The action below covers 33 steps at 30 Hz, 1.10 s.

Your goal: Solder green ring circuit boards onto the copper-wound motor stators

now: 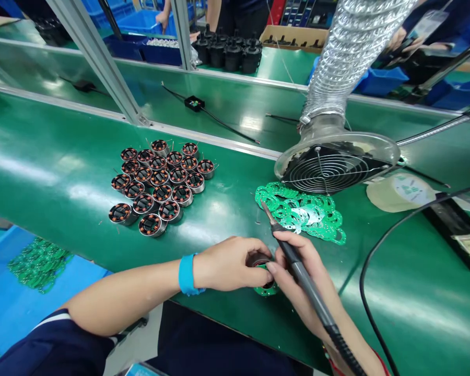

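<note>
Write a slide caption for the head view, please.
Left hand holds a dark round part, right hand a soldering iron near green ring boards.

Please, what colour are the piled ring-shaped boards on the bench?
The ring-shaped boards are green, best seen in the head view.

No wording, brand or number can be read. A round white label (417, 184) on the pale roll (379, 196) at the right of the frame carries green marks (409, 191) too unclear to make out, and the whitish badge (430, 26) at upper right is too blurred
</note>
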### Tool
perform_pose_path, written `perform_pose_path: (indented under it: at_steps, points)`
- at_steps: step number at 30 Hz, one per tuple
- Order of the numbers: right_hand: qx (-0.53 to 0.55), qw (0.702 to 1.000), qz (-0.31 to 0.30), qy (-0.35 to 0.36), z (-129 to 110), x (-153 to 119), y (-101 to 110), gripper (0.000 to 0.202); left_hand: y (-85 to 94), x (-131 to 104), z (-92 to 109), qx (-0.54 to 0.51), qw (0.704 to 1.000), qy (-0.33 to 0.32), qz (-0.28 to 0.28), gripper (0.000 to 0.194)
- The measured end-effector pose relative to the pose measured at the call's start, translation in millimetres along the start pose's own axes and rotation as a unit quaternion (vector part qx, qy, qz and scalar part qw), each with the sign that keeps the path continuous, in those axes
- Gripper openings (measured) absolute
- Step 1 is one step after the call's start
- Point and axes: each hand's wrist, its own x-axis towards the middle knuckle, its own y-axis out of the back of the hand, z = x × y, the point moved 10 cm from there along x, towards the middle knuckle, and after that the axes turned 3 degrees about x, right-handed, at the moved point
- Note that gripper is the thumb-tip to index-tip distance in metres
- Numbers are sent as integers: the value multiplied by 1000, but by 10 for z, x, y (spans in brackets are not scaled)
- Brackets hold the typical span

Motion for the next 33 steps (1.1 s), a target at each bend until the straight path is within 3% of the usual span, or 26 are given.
perform_pose_path:
  at_steps: [3, 8, 14, 18, 22, 25, 27, 31, 33]
  points:
    - [-18, 1000, 9, 8, -29, 1, 24, 34, -17, 11, -13, -29, 999, 12, -12, 19]
    - [102, 988, 114, 7, -1, -86, 271, 26, 67, 5, 36, -75, 997, 14, 12, 31]
    - [37, 997, 69, 13, -33, -204, 159, 29, 138, 2, 26, -84, 996, 17, 35, 30]
    - [-44, 996, 23, 75, -162, -209, 74, 34, 76, 34, -30, -135, 990, 44, 8, 23]
    - [-152, 976, 45, 148, -282, -288, 179, 30, 50, 60, -43, -155, 987, 49, -2, 19]
    - [-266, 943, 115, 164, -306, -376, 546, 24, 198, 49, 15, -143, 989, 34, 29, 24]
    - [-354, 907, 186, 133, -269, -395, 967, 25, 414, 40, 96, -104, 992, 29, 67, 26]
    - [-465, 830, 279, 130, -248, -283, 1780, 30, 1027, 173, 410, 19, 986, 17, 165, 20]
    - [-486, 818, 297, 84, -99, -140, 2124, 39, 1364, 354, 576, 74, 970, 23, 232, 15]
